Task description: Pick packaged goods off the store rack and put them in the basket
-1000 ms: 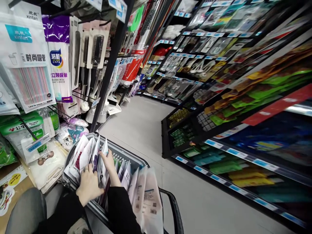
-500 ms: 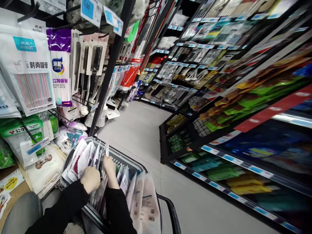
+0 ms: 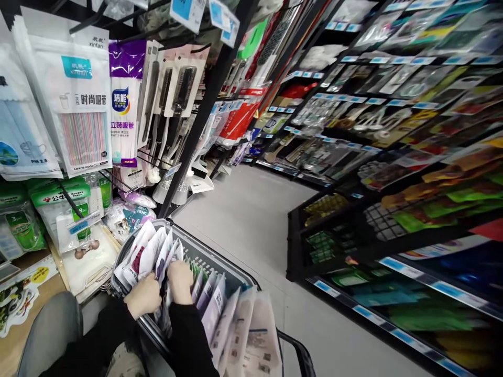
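A grey shopping basket point(image 3: 226, 260) stands low in front of me, filled with a row of upright flat packets. My left hand point(image 3: 144, 296) is closed at the near-left side of the row, its fingertips at the edge of a white packet point(image 3: 162, 256). Just right of it, my right hand point(image 3: 181, 281) is curled over the tops of the packets, closed on one of them. What is printed on the gripped packets is mostly hidden. Farther left, white packets point(image 3: 137, 256) with dark red marks lean together. Pale see-through packets point(image 3: 255, 335) fill the basket's right end.
On the left hang straw packs point(image 3: 84, 141), a purple-topped pack point(image 3: 124, 104) and carded hair brushes point(image 3: 183, 86). A black rack post point(image 3: 204, 115) rises behind the basket. The grey floor aisle point(image 3: 251, 209) runs between racks; dark shelves point(image 3: 393, 293) line the right. The basket handle point(image 3: 302, 353) sticks out right.
The view has turned left, so shelves and basket appear farther right. My right hand has gone from reaching up to curled lower over the packets. The left hand has shifted slightly toward me.
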